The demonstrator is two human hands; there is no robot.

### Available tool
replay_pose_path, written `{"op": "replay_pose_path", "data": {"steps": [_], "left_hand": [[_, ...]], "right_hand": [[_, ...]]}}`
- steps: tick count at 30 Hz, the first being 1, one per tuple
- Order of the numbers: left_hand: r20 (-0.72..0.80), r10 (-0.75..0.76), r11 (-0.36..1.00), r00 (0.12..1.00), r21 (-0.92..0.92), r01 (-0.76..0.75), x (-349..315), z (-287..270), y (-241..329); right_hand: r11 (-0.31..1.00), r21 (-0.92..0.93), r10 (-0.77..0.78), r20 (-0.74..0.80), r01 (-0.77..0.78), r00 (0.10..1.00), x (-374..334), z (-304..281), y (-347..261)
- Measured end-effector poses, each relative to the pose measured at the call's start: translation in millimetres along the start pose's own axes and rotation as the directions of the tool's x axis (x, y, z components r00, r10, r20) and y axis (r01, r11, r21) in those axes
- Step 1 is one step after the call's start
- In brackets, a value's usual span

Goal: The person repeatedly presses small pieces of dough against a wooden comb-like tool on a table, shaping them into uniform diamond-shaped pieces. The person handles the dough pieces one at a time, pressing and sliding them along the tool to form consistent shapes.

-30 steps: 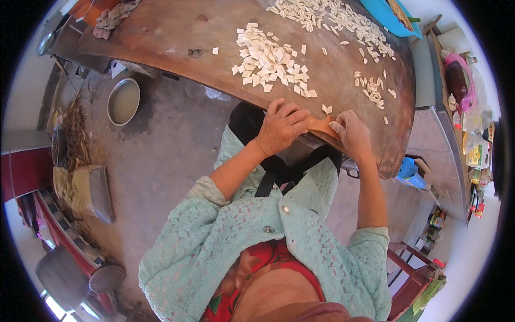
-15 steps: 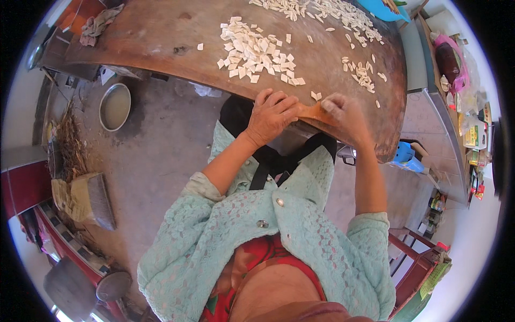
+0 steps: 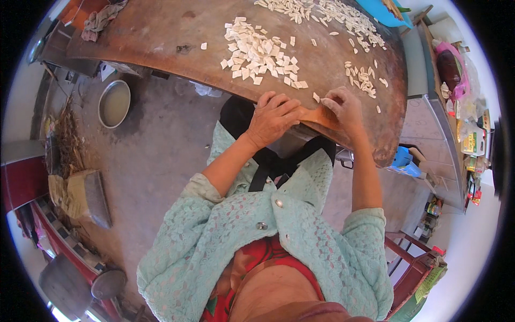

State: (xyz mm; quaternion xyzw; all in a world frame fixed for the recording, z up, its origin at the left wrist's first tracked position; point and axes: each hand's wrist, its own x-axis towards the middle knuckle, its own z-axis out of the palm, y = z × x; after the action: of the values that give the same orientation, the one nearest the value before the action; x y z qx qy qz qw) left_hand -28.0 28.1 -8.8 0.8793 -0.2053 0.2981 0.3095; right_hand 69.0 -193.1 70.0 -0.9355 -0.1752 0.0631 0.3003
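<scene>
My left hand point(image 3: 272, 119) is closed over the narrow end of a small wooden paddle point(image 3: 321, 116) at the table's near edge. The fingers of my right hand point(image 3: 346, 110) are bent in a pinch over the paddle's wide end, with a pale dough piece seemingly between the fingertips, mostly hidden. Just left of those fingertips lies one flat dough piece point(image 3: 316, 97). Beyond my hands is a heap of flat, diamond-cut dough pieces point(image 3: 260, 51). Farther right sits a small cluster of narrow, shaped dough pieces point(image 3: 362, 79), with a larger spread of shaped dough pieces point(image 3: 343, 19) behind it.
The brown wooden table point(image 3: 161, 37) curves across the top. A blue basin point(image 3: 383, 12) stands at its far right corner, a crumpled cloth point(image 3: 102, 20) at the far left. On the floor at left are a metal basin point(image 3: 115, 104) and a cardboard box point(image 3: 88, 198). A cluttered counter point(image 3: 442, 115) runs along the right.
My right hand has shifted slightly and its fingers have come into a pinch. Two dough pieces lay together beside it; one lies there now. My left hand keeps its hold on the paddle.
</scene>
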Motion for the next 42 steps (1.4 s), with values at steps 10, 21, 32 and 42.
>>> {"op": "replay_pose_path", "data": {"steps": [10, 21, 32, 42], "left_hand": [[0.003, -0.019, 1.000, 1.000, 0.006, 0.019, -1, 1, 2], [-0.002, -0.012, 1.000, 1.000, 0.001, 0.012, -1, -1, -1], [-0.004, -0.006, 1.000, 1.000, 0.020, 0.006, -1, 2, 0], [-0.018, -0.004, 1.000, 1.000, -0.005, 0.004, 0, 0, 2]], "right_hand": [[0.973, -0.155, 0.172, -0.024, -0.173, 0.985, -25, -2, -7], [0.975, 0.187, 0.088, 0.171, -0.120, 0.981, -18, -7, 0], [0.967, -0.245, -0.119, -0.199, 0.068, 0.973, -4, 32, -22], [0.990, -0.082, -0.116, -0.020, 0.114, 0.993, -23, 7, -1]]}}
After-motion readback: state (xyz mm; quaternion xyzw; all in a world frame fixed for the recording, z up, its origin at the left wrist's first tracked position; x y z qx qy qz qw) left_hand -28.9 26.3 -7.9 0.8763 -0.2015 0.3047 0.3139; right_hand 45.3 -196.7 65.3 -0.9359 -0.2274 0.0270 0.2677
